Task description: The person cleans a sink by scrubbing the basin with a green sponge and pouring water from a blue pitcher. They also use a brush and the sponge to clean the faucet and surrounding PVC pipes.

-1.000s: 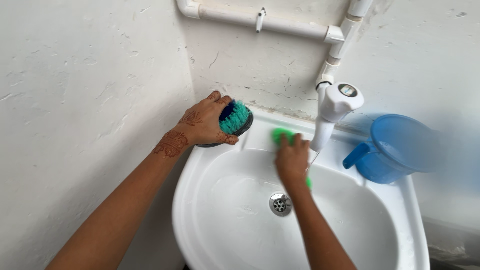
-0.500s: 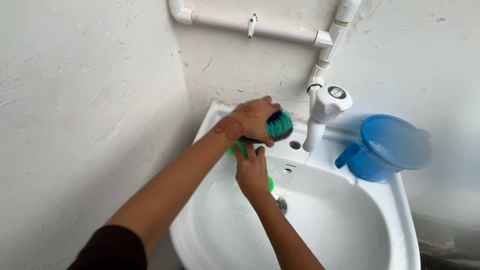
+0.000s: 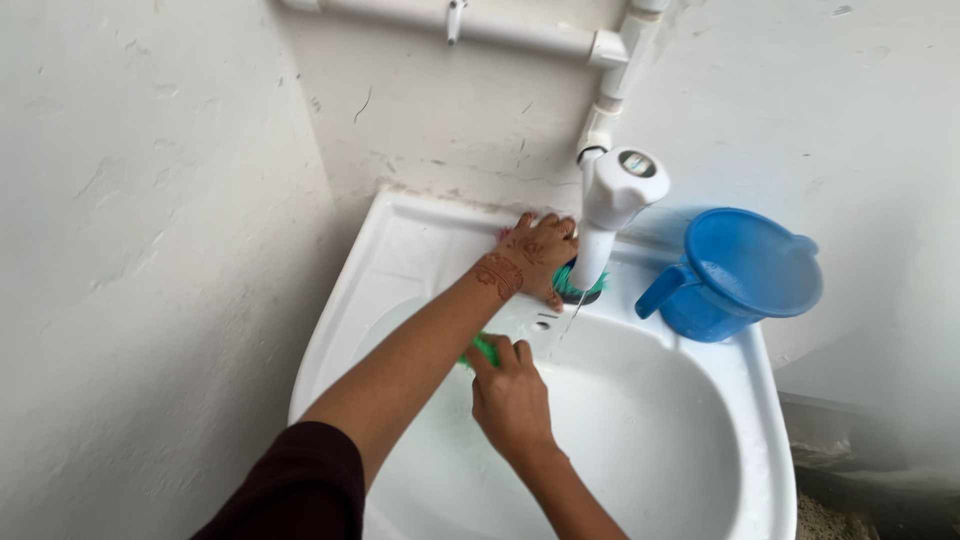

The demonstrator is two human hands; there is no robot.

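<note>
Scrub brush (image 3: 578, 283): teal bristles, on the sink's back ledge just under the tap, mostly hidden by the left hand.
Left hand (image 3: 538, 255): reaches across the right arm, fingers clamped over the brush.
Right hand (image 3: 512, 396): inside the basin, closed on a green scrubber (image 3: 484, 349).
Sink (image 3: 400, 250): white, set in a corner.
Tap (image 3: 610, 205): white, a thin stream running.
Blue jug (image 3: 735, 272): on the ledge, right of the tap.

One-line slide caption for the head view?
Left hand holds teal-bristled scrub brush under white plastic tap; right hand scrubs white basin.
</note>
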